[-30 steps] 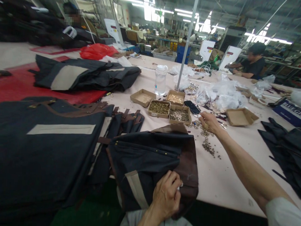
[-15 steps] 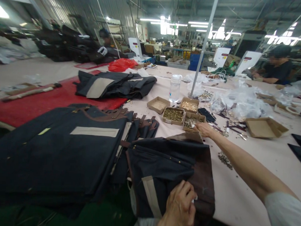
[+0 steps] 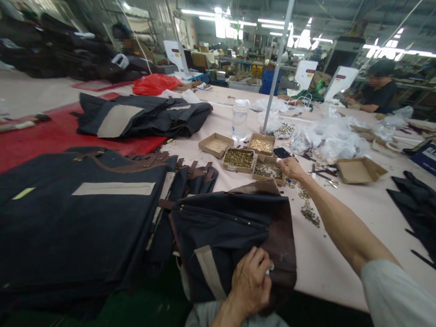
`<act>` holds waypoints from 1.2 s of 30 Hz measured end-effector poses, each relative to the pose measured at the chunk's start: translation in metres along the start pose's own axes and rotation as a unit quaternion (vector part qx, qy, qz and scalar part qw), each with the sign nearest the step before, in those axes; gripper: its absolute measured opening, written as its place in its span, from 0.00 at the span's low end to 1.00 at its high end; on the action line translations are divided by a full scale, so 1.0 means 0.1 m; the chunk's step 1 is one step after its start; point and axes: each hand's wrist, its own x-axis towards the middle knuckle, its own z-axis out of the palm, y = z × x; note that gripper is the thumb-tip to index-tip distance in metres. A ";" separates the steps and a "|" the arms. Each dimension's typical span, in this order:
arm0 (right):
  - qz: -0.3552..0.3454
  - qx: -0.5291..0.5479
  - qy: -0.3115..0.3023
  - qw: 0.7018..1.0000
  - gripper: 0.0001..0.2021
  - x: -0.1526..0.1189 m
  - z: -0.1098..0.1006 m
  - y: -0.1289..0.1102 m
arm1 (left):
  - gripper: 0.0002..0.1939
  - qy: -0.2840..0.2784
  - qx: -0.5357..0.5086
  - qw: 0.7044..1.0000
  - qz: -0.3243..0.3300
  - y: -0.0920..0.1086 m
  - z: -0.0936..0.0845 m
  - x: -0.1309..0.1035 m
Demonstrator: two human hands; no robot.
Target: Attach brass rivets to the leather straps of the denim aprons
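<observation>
A dark navy fabric bag piece (image 3: 223,216) with brown trim and a beige strip lies at the table's front edge. My left hand (image 3: 251,281) is closed on its fabric near the brown leather section, with white tape on a finger. My right hand (image 3: 290,169) is at the right edge of a cardboard box of small metal rivets (image 3: 268,168). Its fingers are pinched together, with white on one tip; whatever they hold is too small to make out. Behind that hand lies a black phone (image 3: 281,152), partly covered.
More boxes of brass-coloured rivets (image 3: 238,158) and gold pieces (image 3: 260,145) adjoin, near a water bottle (image 3: 240,120) and metal pole (image 3: 278,65). Stacked dark panels (image 3: 58,224) lie left. Loose hardware (image 3: 310,217), plastic bags (image 3: 342,139) and another person (image 3: 379,93) are right.
The view has swung right. My right hand has lifted slightly from the rivets to the box's right edge. My left hand keeps its hold on the bag piece.
</observation>
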 end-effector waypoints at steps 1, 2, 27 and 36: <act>0.017 0.017 0.031 0.999 0.25 -0.20 -0.06 0.06 | 0.17 0.000 -0.002 1.000 0.001 -0.01 0.00 0.01; 0.032 0.028 0.054 0.998 0.25 -0.44 -0.10 0.12 | 0.17 -0.001 -0.004 1.000 0.003 -0.01 0.01 0.02; 0.167 0.120 0.131 0.970 0.13 -3.33 -0.05 0.40 | 0.19 0.020 -0.049 0.996 0.078 0.09 -0.09 0.03; 0.144 -0.085 0.085 0.982 0.08 -3.26 -0.04 0.36 | 0.21 0.000 -0.012 0.998 0.063 0.30 -0.08 -0.16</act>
